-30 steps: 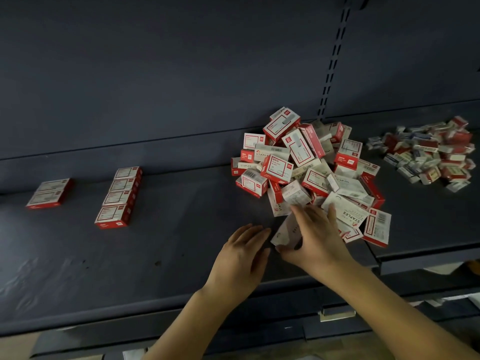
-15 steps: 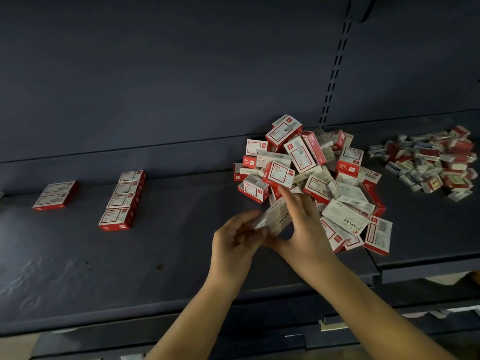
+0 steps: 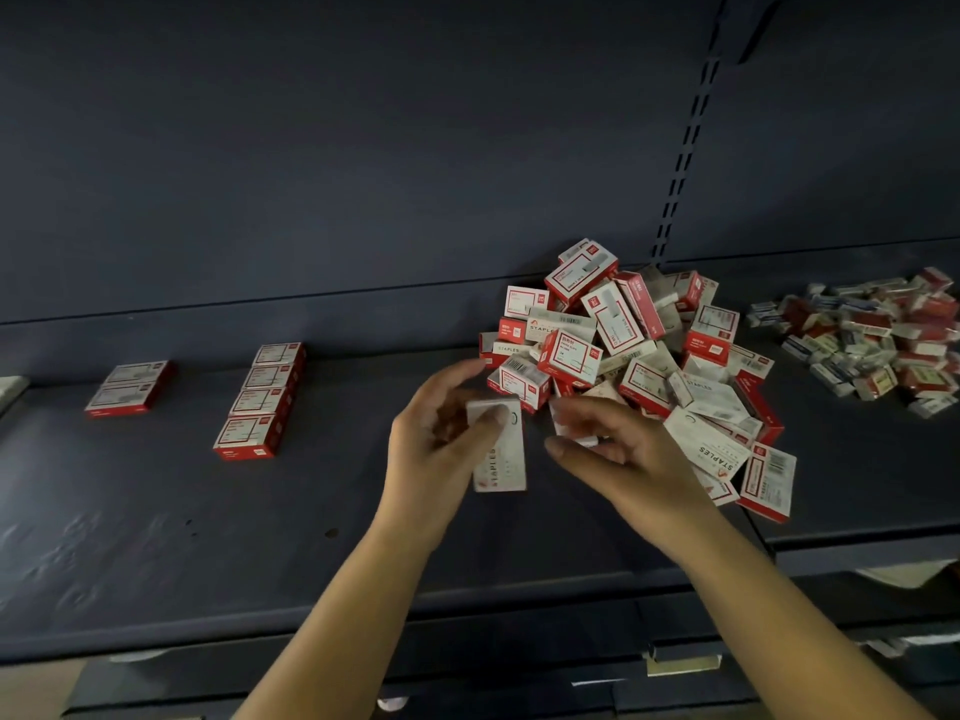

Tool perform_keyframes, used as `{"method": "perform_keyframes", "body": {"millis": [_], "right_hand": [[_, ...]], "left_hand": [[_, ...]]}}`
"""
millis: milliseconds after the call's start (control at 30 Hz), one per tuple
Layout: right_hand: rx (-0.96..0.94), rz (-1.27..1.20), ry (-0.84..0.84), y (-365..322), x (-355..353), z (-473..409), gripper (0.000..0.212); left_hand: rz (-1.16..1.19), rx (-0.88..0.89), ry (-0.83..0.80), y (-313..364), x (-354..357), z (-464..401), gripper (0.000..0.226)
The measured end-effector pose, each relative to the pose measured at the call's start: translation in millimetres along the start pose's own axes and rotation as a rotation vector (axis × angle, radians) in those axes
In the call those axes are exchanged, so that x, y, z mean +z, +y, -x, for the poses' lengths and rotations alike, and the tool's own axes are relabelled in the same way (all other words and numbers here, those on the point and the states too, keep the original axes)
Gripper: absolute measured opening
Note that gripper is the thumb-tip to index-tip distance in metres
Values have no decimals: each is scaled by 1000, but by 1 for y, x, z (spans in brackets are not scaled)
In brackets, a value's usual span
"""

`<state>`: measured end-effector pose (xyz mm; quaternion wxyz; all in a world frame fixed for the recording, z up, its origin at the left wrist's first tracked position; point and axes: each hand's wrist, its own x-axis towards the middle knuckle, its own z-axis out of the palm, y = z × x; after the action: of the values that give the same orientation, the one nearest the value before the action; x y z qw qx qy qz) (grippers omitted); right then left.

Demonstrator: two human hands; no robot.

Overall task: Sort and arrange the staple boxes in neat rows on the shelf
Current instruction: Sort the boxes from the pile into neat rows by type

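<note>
Between the two hands, just above the dark shelf, sits the work of the moment: the left hand is the grip that matters, its thumb and fingers wrapped round a white staple box lettered STAPLES, held clear of the shelf surface. Just right of that grip, the right hand has its fingers curled over another small white box at the near edge of the big pile; it seems to pinch it, though the blur makes the hold hard to read. Behind and right of both hands the pile is a jumble of red-and-white and white boxes lying at every angle, and well to the right of it lies a second heap of smaller boxes, equally unsorted. Far to the left of the grip stands what has been finished: a row of four red boxes running front to back, and further left a short row of two. By that showing the job is barely begun; six boxes are placed, dozens are left, and no white box appears in any row yet, so the one in hand likely starts a new row.
</note>
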<state>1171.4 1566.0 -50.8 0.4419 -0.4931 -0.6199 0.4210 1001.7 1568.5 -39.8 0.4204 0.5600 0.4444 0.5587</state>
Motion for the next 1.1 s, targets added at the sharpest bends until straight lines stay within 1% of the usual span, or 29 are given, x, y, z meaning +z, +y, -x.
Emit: {"method": "perform_keyframes", "body": {"millis": [33,100,167,233,333,400,467,533,567,633,700,767,900,1000,1100], "right_hand": [[13,-32,-36,-2,3,1,29],[36,-111,-131,-7,11,2,33],[39,-145,-201,-11,17,1,24],[62,-155,-216,-10,23,0,13],[181,-323,-154,-9,36,-1,11],[269,-492,-145,-8,46,-3,18],[336,-640,-157,-7,57,-4,29],[382,-725,-164,-9,70,-5,36],[388,-736,-169,-10,77,-6,37],[388,-737,-185,-14,94,-7,36],[394,-720,-206,-19,114,-8,37],[401,-672,-223,-25,137,-9,37],[411,-551,-283,-40,189,-12,39],[428,-477,-308,-54,232,-16,38],[409,-374,-358,-70,273,-20,37]], "left_hand": [[7,-7,-9,2,-1,0,39],[29,-17,-21,1,-3,1,41],[39,-32,-38,-1,-6,3,41],[51,-61,-36,-4,-10,6,39],[20,-73,1,-11,-21,11,38],[-104,0,22,-19,-34,15,42],[-338,108,4,-25,-50,19,47],[-557,223,-39,-26,-64,24,47],[-650,294,-59,-28,-72,26,47],[-818,432,-59,-32,-88,27,47],[-954,513,-32,-34,-111,27,47],[-1038,539,-21,-30,-135,26,48],[-1163,542,-60,-23,-187,29,47],[-1201,562,-78,-24,-232,31,42],[-1138,585,-141,-26,-272,35,55]]}}
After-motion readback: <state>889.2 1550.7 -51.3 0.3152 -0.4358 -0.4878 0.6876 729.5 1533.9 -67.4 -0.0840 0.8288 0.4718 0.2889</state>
